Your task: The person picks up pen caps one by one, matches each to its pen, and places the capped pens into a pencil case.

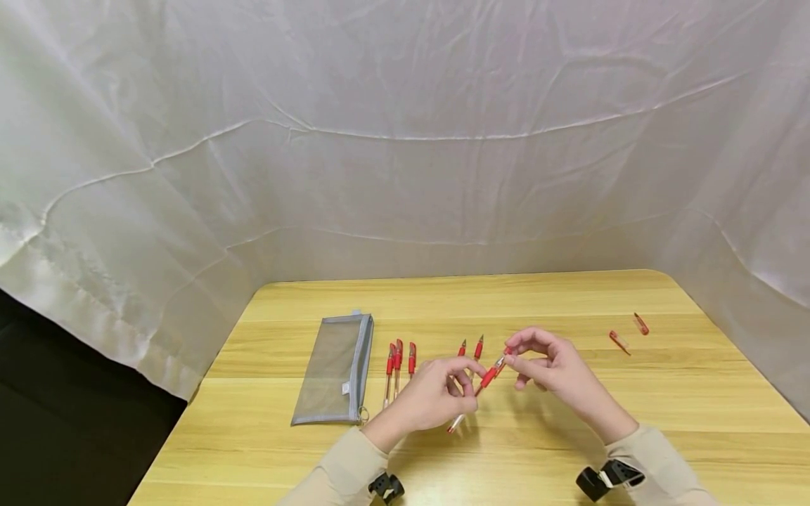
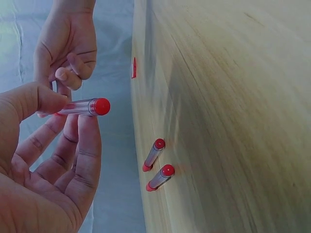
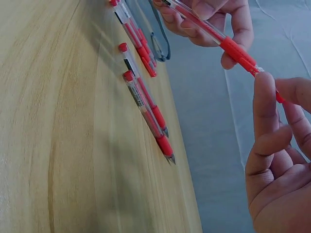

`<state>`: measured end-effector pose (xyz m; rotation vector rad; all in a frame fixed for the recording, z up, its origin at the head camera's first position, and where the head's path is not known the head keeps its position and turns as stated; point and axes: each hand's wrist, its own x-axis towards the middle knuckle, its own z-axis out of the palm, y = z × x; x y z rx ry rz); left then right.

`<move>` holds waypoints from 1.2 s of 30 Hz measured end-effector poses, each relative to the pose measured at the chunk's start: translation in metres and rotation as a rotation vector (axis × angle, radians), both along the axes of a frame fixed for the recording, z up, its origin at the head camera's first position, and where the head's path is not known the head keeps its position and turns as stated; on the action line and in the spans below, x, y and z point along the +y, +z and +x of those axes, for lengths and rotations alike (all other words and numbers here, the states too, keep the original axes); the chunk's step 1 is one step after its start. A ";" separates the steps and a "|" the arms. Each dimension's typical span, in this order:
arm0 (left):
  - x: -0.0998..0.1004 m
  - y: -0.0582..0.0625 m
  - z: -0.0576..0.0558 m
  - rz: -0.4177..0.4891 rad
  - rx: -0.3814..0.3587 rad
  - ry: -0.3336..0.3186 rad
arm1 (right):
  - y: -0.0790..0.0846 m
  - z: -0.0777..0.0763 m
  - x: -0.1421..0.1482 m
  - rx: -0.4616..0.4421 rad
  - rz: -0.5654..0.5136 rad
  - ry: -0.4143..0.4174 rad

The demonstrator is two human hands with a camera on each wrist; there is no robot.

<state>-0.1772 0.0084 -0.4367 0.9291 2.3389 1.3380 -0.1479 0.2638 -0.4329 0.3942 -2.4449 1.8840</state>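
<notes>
Pinching the held pen (image 3: 233, 49) between them, both hands are engaged: the left hand (image 1: 439, 393) grips its clear barrel, while the fingertips of the right hand (image 1: 553, 367) close on the red piece at its tip end. The pen is raised above the surface (image 1: 538, 302), its long axis slanting in the head view from lower left to upper right, tip end toward the right hand. Its red end plug (image 2: 102, 106) faces the left wrist camera. Fingers cover part of the barrel and the tip end, so how far the red piece sits over the point cannot be told.

Beneath lie two uncapped pens (image 3: 147, 112), points directed away from the person; fine print on a barrel is too small to read. Further left, three capped pens (image 1: 412, 358) point the same way, partly hidden by the left hand and wrist. Beyond them is a grey mesh pouch (image 1: 329, 369), its white tag (image 1: 345, 388) illegible. Far right rest two red caps (image 1: 619, 342), slanting differently.
</notes>
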 end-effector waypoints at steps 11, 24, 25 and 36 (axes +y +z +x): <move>0.004 0.000 0.003 0.009 -0.035 0.037 | -0.002 -0.003 -0.006 0.014 0.019 -0.067; 0.006 -0.003 0.005 0.042 -0.070 0.083 | -0.007 -0.006 -0.013 0.038 0.022 -0.134; 0.006 -0.003 0.005 0.046 -0.076 0.086 | -0.007 -0.006 -0.013 0.039 0.021 -0.134; 0.009 -0.001 0.009 0.131 -0.105 0.139 | -0.005 -0.005 -0.018 0.034 -0.016 -0.137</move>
